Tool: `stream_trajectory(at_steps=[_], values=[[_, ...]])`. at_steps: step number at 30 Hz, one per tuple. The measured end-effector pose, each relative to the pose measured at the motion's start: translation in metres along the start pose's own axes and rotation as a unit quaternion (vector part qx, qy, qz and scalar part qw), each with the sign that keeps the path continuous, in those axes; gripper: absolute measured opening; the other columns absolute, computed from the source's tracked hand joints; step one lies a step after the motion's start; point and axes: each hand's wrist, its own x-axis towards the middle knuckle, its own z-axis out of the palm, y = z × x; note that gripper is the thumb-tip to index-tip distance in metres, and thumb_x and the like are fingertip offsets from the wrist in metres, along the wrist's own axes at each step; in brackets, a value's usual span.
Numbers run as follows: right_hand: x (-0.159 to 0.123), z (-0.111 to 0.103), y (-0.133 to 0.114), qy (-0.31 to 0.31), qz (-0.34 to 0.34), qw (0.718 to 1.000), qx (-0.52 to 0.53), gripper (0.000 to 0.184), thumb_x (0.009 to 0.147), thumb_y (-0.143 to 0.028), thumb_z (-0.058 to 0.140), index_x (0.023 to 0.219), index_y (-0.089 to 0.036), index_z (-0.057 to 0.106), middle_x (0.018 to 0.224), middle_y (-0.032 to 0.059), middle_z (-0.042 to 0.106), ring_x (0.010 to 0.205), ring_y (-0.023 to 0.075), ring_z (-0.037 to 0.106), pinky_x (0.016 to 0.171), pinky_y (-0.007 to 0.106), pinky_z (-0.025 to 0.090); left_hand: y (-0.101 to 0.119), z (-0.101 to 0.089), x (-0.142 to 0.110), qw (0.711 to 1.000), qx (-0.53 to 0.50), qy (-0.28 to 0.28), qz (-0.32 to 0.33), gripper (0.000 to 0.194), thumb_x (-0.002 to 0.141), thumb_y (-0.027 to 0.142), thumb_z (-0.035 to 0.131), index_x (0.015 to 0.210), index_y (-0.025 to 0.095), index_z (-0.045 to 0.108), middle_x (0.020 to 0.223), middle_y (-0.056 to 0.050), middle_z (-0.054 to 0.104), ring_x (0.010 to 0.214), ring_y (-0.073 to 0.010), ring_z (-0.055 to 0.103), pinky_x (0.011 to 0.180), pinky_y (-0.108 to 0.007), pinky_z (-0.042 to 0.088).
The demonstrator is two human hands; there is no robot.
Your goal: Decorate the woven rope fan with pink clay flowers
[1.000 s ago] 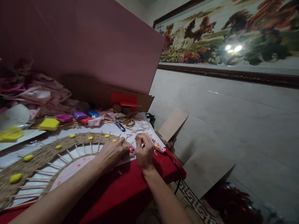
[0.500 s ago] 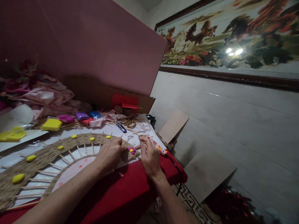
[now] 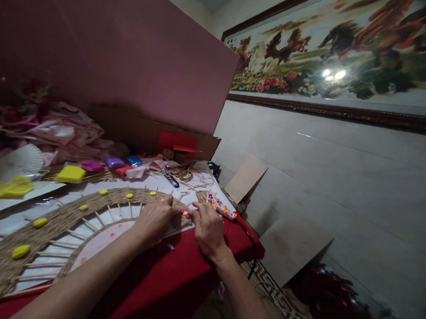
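Observation:
A fan-shaped woven twine piece [image 3: 58, 212] with thin sticks and yellow clay dots [image 3: 40, 222] arches over the table. At its right end sits a small magenta and yellow clay flower [image 3: 185, 213]. My left hand [image 3: 157, 217] rests on the weave, fingers curled closed beside the flower's left edge; its fingertips are partly hidden. From the other side, my right hand [image 3: 208, 230] presses its closed fingertips against the flower's right edge. Just beyond it lies a floral-patterned tool [image 3: 220, 205] with a black cord.
Blue-handled pliers or cutters [image 3: 170, 178] lie behind the hands near coiled twine [image 3: 186, 173]. Yellow [image 3: 71, 174], purple [image 3: 115, 162] and blue packets [image 3: 134, 161] line the back. A red cloth [image 3: 177, 273] covers the table's front. Boards [image 3: 246, 179] lean by the wall.
My right hand has moved slightly left and down, bringing its fingers onto the flower's edge. My left hand stays nearly in place. The view has shifted a little.

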Motion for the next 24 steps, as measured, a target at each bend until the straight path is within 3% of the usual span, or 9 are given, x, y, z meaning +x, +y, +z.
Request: stream_trajectory(at_steps=[7,15,24], values=[[-0.0016,-0.0014,0.0,0.037,-0.001,0.999,0.034,0.027,0.092,-0.022,0.04,0.113,-0.016,0.056,0.099,0.0108,0.061,0.09,0.0208,0.058,0.081,0.032,0.046,-0.0004,-0.0003,0.0006,0.999,-0.028,0.008,-0.018,0.031,0.083,0.022,0.042,0.098,0.028,0.068,0.091,-0.008,0.052,0.069,-0.0182,0.055,0.059,-0.028,0.034],[-0.0023,-0.0012,-0.0027,-0.01,-0.011,0.999,0.031,0.021,0.09,-0.023,0.045,0.104,-0.018,0.06,0.094,0.0098,0.06,0.086,0.0212,0.058,0.076,0.032,0.046,-0.0035,0.0023,0.0,0.998,-0.052,0.013,-0.018,0.032,0.082,0.022,0.042,0.098,0.029,0.069,0.09,-0.007,0.052,0.069,-0.0179,0.053,0.059,-0.027,0.032],[-0.0023,-0.0023,-0.0034,0.027,-0.011,0.999,0.045,0.025,0.091,-0.023,0.042,0.108,-0.017,0.059,0.092,0.0098,0.062,0.085,0.0207,0.058,0.077,0.032,0.046,-0.0013,-0.0013,-0.0023,0.999,-0.041,0.01,-0.013,0.03,0.079,0.019,0.047,0.096,0.028,0.07,0.09,-0.007,0.055,0.067,-0.0182,0.057,0.059,-0.028,0.036]])
